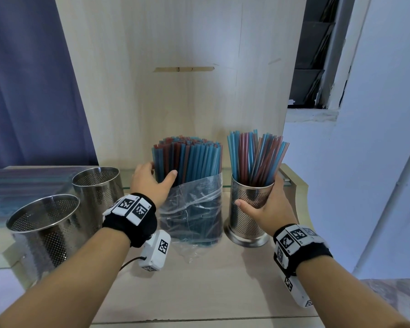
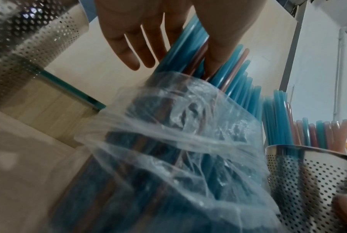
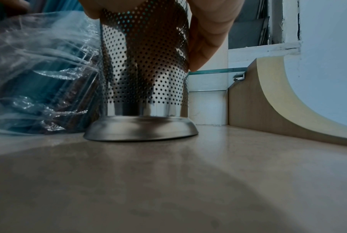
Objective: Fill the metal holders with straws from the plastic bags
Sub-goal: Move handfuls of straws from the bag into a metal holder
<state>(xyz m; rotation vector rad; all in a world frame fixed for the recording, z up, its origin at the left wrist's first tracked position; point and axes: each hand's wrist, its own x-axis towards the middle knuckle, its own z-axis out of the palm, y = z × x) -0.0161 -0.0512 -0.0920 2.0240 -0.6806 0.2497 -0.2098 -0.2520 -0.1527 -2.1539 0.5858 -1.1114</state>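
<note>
Straws (image 1: 187, 159) are the stock, and two holders are left to fill: an empty holder (image 1: 45, 223) is stood nearest at eight o'clock, a second holder (image 1: 97, 185) at ten. At twelve, the plastic bag (image 1: 192, 209) holding them is bunched low so tops are bared; the left hand (image 1: 149, 181) is spread wide on the bunch, thumb in front, fingers straight. At two, the part-filled holder (image 1: 246, 197) is gripped by the right hand (image 1: 268, 209), seemingly to steady it

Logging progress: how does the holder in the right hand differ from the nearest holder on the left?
The right holder holds blue and red straws; the nearest left holder is empty. The right hand grips the right holder; nothing touches the left one. Both are perforated metal.
</note>
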